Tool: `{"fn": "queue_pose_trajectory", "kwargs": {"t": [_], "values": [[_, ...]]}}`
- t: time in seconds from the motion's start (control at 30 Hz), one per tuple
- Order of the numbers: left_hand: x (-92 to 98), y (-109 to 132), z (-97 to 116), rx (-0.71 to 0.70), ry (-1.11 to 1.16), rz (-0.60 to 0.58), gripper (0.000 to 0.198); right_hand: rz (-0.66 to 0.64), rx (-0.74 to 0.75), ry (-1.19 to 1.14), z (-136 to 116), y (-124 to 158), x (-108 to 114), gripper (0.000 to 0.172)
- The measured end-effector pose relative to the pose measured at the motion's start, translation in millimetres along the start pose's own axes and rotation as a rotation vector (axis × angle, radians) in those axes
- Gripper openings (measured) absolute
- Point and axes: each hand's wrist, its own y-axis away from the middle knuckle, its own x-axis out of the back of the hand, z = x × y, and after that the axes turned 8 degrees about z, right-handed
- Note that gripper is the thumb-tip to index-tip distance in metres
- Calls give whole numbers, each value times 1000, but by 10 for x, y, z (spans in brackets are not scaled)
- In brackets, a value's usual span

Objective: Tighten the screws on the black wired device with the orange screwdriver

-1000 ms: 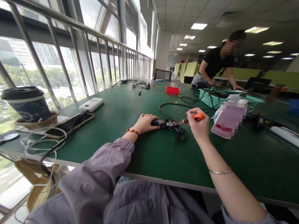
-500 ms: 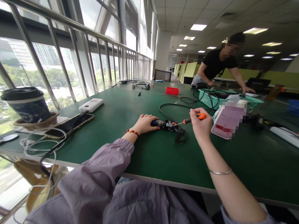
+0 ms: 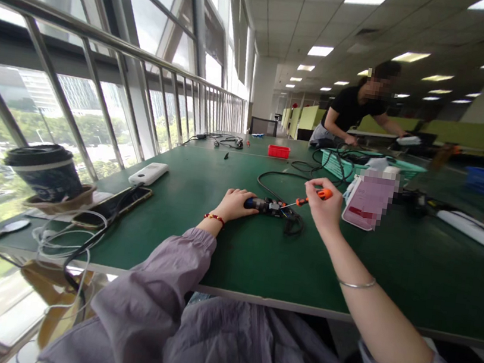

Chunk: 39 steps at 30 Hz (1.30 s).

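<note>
On the green table, my left hand (image 3: 235, 206) is wrapped round the dark blue and black end of a small corded device (image 3: 268, 207), which lies on its side. Its kind is unclear, though dark inner parts and loose wires (image 3: 293, 223) show at its right end. My right hand (image 3: 325, 204) grips an orange and black screwdriver (image 3: 314, 197) by the handle. The screwdriver slants down to the left, and its thin shaft meets the device's right end. Exactly what the tip touches is too small to make out.
A phone in a stand (image 3: 368, 200) is right of my right hand, before a green basket (image 3: 338, 164) of cables. A red tray (image 3: 278, 151) lies farther back. At left are a coffee cup (image 3: 47, 172), a power bank (image 3: 148, 174) and a dark phone (image 3: 115, 207). A co-worker (image 3: 355, 110) leans over the table.
My right hand has turned slightly, showing more of the orange handle. My left hand stays on the device. The co-worker has lifted a white object off the table.
</note>
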Motion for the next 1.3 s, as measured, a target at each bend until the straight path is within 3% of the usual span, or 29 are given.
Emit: {"fn": "queue_pose_trajectory", "kwargs": {"t": [0.07,0.17,0.23,0.3,0.4,0.57,0.73,0.93,1.03,1.17,1.3], "values": [[1,1,-1,0,3,3,47,-18,43,-48,5,8,-9,13],[2,3,-5,0,1,5,47,-13,113,-168,30,16,-28,46],[5,5,-7,-3,2,7,47,13,106,-198,50,15,-38,58],[7,4,-7,-8,2,7,47,27,56,-130,63,10,-38,54],[6,2,-6,-11,-1,5,48,57,-11,11,66,2,-26,31],[-4,-1,0,-5,-6,3,48,57,19,-30,52,-9,-9,19],[0,7,5,-4,-2,6,48,1,49,-158,70,-17,-19,56],[10,18,11,4,-5,3,47,22,-48,56,53,-14,-6,30],[7,18,10,6,-4,4,47,-11,-35,26,38,-16,-3,32],[0,15,-1,2,-2,9,47,-56,-15,-56,51,-22,-5,19],[0,11,-7,-1,-2,13,48,-70,9,-142,84,-22,-17,48]]}}
